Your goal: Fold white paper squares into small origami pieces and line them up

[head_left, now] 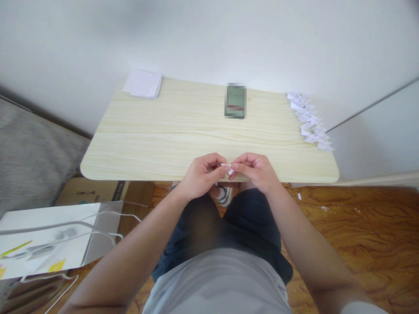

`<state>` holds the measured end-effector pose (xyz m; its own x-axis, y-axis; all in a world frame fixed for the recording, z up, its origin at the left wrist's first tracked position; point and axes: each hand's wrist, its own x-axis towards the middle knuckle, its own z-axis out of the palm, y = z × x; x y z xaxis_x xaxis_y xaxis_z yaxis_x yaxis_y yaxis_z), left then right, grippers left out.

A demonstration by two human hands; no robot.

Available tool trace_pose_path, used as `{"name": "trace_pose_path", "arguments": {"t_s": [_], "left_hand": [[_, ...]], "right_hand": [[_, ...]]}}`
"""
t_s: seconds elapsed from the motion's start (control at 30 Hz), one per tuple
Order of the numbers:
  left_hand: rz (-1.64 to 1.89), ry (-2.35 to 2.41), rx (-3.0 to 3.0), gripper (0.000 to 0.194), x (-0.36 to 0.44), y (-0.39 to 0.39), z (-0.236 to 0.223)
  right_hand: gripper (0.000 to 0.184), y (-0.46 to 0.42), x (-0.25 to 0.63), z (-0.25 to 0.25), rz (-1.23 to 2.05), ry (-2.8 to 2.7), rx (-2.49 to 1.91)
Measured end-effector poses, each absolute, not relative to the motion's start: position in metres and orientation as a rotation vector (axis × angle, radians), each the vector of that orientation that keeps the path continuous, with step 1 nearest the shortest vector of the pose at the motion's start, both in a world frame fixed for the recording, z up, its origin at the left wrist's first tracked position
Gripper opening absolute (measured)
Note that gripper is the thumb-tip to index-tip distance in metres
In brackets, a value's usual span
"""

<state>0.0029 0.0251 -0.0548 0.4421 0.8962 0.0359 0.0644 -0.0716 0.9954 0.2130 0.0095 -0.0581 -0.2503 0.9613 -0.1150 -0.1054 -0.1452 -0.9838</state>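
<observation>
A small folded piece of white paper (230, 171) is pinched between my two hands, just over the near edge of the table (183, 126). My left hand (203, 174) grips its left end between thumb and fingers. From the other side, my right hand (253, 171) closes thumb and fingertips on it. My fingers cover much of the paper, so its full shape is hidden. Several folded white paper pieces (309, 120) with pointed tips stand in a row along the table's right edge. At the back left corner lies a stack of white paper sheets (144, 83).
A blurred-out flat greenish rectangle (235, 101) lies near the back middle of the table, close to the white wall (209, 39). Cardboard boxes (90, 191) and a white box with cables (65, 235) stand low at the left. A white scrap (299, 196) lies on the wooden floor.
</observation>
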Motion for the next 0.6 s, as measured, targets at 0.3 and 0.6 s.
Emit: {"name": "trace_pose_path", "arguments": {"t_s": [0.3, 0.6], "left_hand": [[0.831, 0.89, 1.498, 0.027, 0.0018, 0.0275, -0.0568], [0.841, 0.815, 1.504, 0.027, -0.0019, 0.0281, -0.0584]], "right_hand": [[0.03, 0.0104, 0.2117, -0.0589, 1.582, -1.222, -1.094], [0.026, 0.0124, 0.2113, -0.0532, 1.614, -1.277, -1.111]]}}
